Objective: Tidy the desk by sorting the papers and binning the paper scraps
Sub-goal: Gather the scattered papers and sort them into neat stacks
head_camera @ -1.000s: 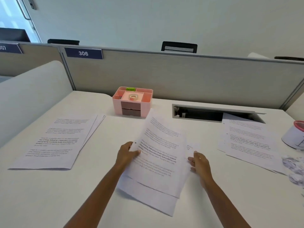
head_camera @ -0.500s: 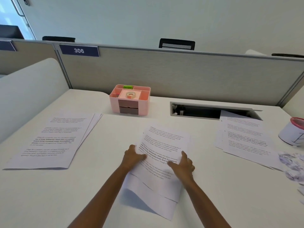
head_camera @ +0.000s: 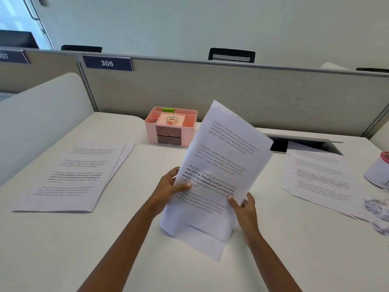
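The left hand (head_camera: 168,186) pinches the left edge of a sheaf of printed papers (head_camera: 223,165), thumb on the printed face, and the right hand (head_camera: 245,209) grips its lower right edge. The sheaf stands tilted up near the middle of the desk (head_camera: 84,249), and its bottom edge seems to touch the surface, though that is hard to tell. A left stack (head_camera: 73,175) and a right stack (head_camera: 320,178) lie flat, with crumpled paper scraps (head_camera: 376,209) just beside the right one and a pink organiser (head_camera: 171,131) at the far side.
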